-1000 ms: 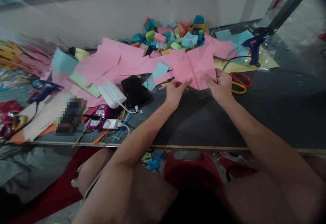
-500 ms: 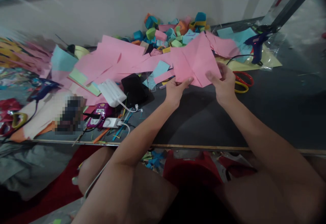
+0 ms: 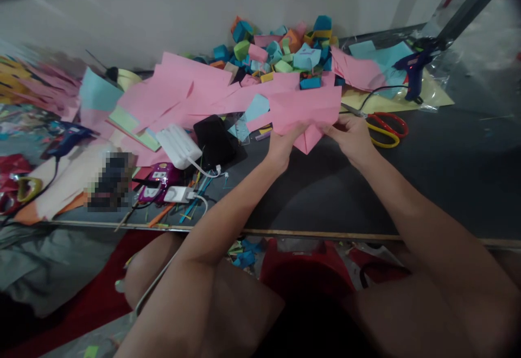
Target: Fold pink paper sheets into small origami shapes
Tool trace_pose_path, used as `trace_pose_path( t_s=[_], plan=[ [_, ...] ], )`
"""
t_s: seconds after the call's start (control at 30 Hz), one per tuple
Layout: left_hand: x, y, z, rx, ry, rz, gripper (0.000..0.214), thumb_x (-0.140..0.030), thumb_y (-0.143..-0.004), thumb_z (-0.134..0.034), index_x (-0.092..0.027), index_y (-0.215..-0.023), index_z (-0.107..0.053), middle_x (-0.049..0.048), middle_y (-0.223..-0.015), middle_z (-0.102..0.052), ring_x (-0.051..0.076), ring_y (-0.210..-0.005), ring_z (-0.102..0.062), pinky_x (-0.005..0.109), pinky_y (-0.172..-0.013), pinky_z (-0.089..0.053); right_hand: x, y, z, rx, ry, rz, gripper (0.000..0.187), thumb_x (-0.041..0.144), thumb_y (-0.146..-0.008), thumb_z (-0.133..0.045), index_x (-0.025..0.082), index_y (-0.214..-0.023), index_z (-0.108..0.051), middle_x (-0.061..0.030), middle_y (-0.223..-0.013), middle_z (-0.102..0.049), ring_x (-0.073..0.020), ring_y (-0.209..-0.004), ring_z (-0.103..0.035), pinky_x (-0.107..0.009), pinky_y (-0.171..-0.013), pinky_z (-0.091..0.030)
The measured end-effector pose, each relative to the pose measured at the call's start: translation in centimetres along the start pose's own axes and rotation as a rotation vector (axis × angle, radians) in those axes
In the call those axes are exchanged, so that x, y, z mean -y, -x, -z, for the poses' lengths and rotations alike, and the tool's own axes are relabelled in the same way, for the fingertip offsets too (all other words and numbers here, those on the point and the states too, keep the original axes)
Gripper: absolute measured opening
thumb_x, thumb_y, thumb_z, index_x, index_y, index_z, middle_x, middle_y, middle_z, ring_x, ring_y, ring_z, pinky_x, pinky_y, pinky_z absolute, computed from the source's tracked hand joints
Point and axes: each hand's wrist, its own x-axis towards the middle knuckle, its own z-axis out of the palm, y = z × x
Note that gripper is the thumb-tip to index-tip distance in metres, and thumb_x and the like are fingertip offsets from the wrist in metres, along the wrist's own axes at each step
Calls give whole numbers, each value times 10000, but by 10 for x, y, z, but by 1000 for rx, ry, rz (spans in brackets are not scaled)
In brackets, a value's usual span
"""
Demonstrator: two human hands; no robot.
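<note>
Both hands hold one creased pink paper sheet (image 3: 308,109) just above the dark table (image 3: 427,184). My left hand (image 3: 281,146) pinches its lower left edge, fingers closed on the paper. My right hand (image 3: 350,138) grips the lower right edge, fingers curled under it. The sheet is folded over, with a pointed corner hanging down between the hands. Behind it lies a spread of loose pink sheets (image 3: 183,92).
A heap of small folded paper pieces (image 3: 280,49) sits at the back by the wall. Red-and-yellow scissors (image 3: 385,127) and a blue glue gun (image 3: 413,70) lie to the right. A white power bank (image 3: 179,149), black phone (image 3: 214,141) and cables lie left.
The pink sheet lay open near the table, was lifted and tilted up, and is now folded over towards me, with both hands closer together on its lower edge.
</note>
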Motion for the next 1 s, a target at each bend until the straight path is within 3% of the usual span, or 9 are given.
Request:
trace_pose_path(
  t_s=[0.13,0.27,0.43,0.73,1.0],
  plan=[
    [0,-4,4,-1,-57,-40,469,-342,-577,-954,-185,-943,-706,91,-1080,-789,315,-1190,-706,536,-1072,-585,-1,-2,2,-42,-4,22,547,731,-493,-892,247,-682,-723,-23,-761,-734,-197,-736,-653,-400,-751,-586],
    [0,5,-4,-50,-27,-116,466,-367,-599,-935,-186,-966,-713,82,-1113,-789,282,-1195,-705,499,-1061,-598,1,7,-12,-169,-93,-16,539,743,-506,-881,254,-611,-679,5,-659,-655,-162,-654,-602,-367,-702,-568],
    [-1,10,-9,-79,-34,-109,415,-354,-621,-924,-180,-939,-720,81,-1085,-791,280,-1200,-706,478,-1065,-591,7,15,-21,-242,-65,-25,571,781,-541,-843,248,-578,-641,8,-626,-598,-149,-626,-542,-342,-643,-522],
    [1,9,-8,-70,-15,-90,433,-380,-627,-929,-176,-955,-735,86,-1095,-780,286,-1213,-700,507,-1085,-573,6,14,-18,-181,-3,36,566,791,-665,-761,250,-618,-603,0,-668,-576,-171,-700,-567,-357,-689,-503],
    [-2,9,-8,-86,-61,-108,406,-349,-648,-918,-175,-957,-720,87,-1095,-787,300,-1239,-686,515,-1084,-581,6,13,-18,-208,-17,42,590,790,-638,-781,243,-562,-574,11,-615,-535,-153,-649,-540,-350,-665,-493]
  ],
)
